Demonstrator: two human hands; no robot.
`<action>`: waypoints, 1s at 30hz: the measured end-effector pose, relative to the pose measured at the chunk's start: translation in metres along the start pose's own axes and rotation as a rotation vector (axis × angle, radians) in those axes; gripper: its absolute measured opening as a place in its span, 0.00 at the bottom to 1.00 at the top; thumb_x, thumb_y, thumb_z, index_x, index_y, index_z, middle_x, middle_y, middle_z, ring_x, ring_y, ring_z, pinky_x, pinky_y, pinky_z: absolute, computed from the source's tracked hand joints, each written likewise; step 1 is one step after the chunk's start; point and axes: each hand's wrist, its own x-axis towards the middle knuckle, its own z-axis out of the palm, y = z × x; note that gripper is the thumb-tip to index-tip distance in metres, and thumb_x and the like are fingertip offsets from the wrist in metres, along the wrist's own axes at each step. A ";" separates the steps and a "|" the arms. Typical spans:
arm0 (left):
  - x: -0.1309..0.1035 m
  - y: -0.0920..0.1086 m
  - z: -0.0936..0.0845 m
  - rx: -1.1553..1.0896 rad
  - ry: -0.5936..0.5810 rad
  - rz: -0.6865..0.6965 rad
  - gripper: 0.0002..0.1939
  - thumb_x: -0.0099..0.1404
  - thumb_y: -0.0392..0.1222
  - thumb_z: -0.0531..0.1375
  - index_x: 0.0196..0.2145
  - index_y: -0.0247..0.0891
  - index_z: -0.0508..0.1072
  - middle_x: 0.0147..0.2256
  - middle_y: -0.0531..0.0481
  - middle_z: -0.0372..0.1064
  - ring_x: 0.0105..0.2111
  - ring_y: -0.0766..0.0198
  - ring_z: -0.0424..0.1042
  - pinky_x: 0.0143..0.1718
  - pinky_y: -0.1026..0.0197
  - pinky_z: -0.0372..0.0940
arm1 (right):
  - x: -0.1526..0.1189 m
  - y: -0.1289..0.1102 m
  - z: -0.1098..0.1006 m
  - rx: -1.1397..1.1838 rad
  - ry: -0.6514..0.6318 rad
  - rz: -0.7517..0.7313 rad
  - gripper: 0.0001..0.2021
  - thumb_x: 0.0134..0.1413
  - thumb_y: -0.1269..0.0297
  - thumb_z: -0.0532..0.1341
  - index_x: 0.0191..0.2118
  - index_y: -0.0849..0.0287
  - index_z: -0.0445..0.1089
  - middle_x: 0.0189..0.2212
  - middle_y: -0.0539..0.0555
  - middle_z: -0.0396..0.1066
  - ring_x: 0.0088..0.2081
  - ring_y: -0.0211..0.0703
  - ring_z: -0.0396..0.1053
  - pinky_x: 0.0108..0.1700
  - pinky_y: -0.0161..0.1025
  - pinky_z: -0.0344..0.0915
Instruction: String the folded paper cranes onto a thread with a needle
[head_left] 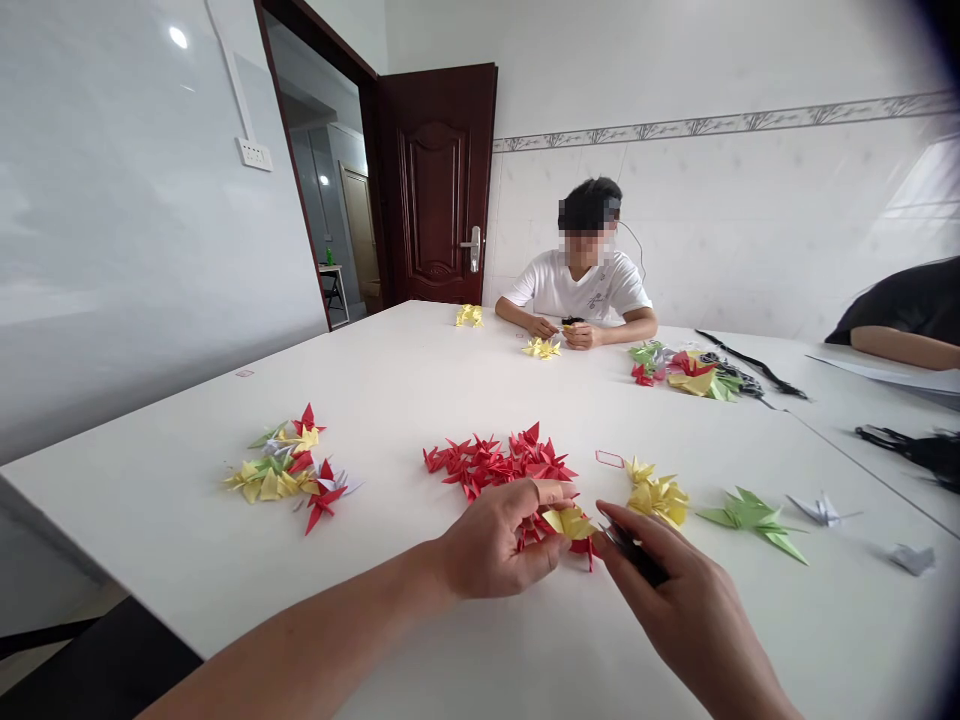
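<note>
My left hand [506, 540] is closed around a yellow paper crane [570, 522], its thumb below and fingers above. In my right hand [671, 580] is a small black-handled tool [637, 555] with a thin metal tip, pointing at the crane; its exact kind is hard to make out. The right fingertips are close to the crane's right side. Beneath and behind my left hand lies a pile of red paper cranes [502, 460], partly hidden by it. Several yellow paper cranes [656, 497] sit just beyond my right hand.
A mixed-colour crane pile [281, 465] lies on the white table [187, 430] at left. To the right are a green crane [754, 515] and a white crane [825, 508]. Across sits a person [577, 285] by another crane heap [690, 370]; an arm [907, 345] rests far right.
</note>
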 end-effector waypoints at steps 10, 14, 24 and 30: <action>0.000 0.000 -0.001 0.032 -0.021 0.032 0.21 0.58 0.37 0.58 0.50 0.37 0.65 0.46 0.41 0.69 0.45 0.58 0.70 0.46 0.56 0.68 | 0.002 0.004 0.000 0.009 -0.071 -0.072 0.13 0.52 0.55 0.55 0.36 0.55 0.73 0.32 0.53 0.72 0.31 0.41 0.68 0.31 0.35 0.64; 0.000 0.001 0.000 0.041 -0.015 0.051 0.21 0.58 0.37 0.57 0.50 0.36 0.66 0.44 0.42 0.70 0.44 0.58 0.71 0.45 0.57 0.68 | 0.002 0.004 0.001 -0.001 -0.080 -0.058 0.13 0.52 0.55 0.55 0.38 0.54 0.73 0.30 0.51 0.70 0.30 0.40 0.67 0.32 0.36 0.63; 0.000 0.001 0.000 0.045 -0.011 0.062 0.20 0.57 0.36 0.57 0.49 0.35 0.66 0.45 0.40 0.70 0.44 0.58 0.71 0.45 0.57 0.68 | 0.002 0.001 0.000 0.023 -0.088 -0.070 0.12 0.52 0.57 0.55 0.33 0.55 0.72 0.29 0.52 0.70 0.28 0.40 0.66 0.30 0.36 0.63; 0.001 0.004 -0.001 0.057 -0.013 0.061 0.20 0.57 0.35 0.57 0.49 0.35 0.66 0.44 0.41 0.70 0.43 0.58 0.71 0.44 0.57 0.69 | 0.002 0.000 -0.001 0.027 -0.083 -0.068 0.11 0.52 0.56 0.55 0.32 0.55 0.72 0.27 0.51 0.68 0.26 0.39 0.65 0.28 0.34 0.62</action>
